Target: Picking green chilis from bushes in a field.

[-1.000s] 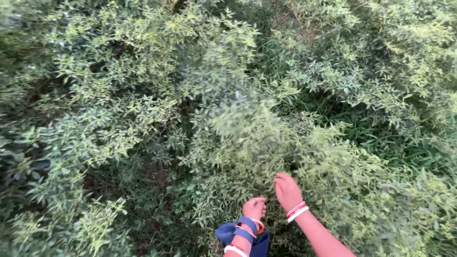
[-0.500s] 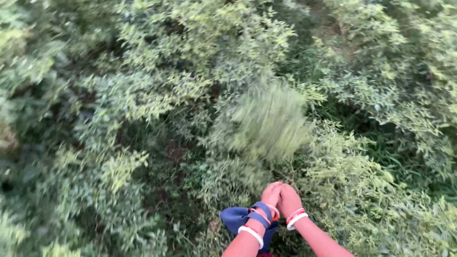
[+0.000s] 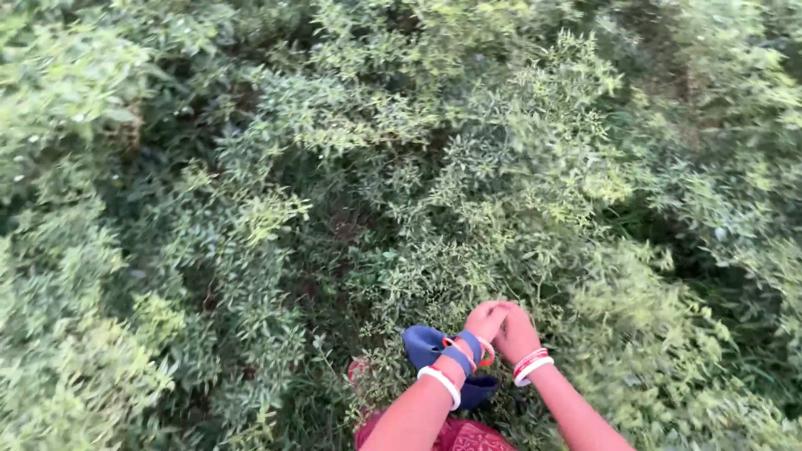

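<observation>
low among green bushes (image 3: 518,167), left hand (image 3: 484,321) and right hand (image 3: 516,334) touching, grips unclear, blue bag (image 3: 422,344) on wrist

The left hand (image 3: 483,321) and right hand (image 3: 516,334) touch each other just before the bush (image 3: 535,192). A bag (image 3: 426,347) hangs at the left wrist, left of both hands. More shrubs (image 3: 100,250) stand left of the bush.

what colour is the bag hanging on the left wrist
Blue. The bag hangs at the left hand, seen in the head view, the only one.
</observation>
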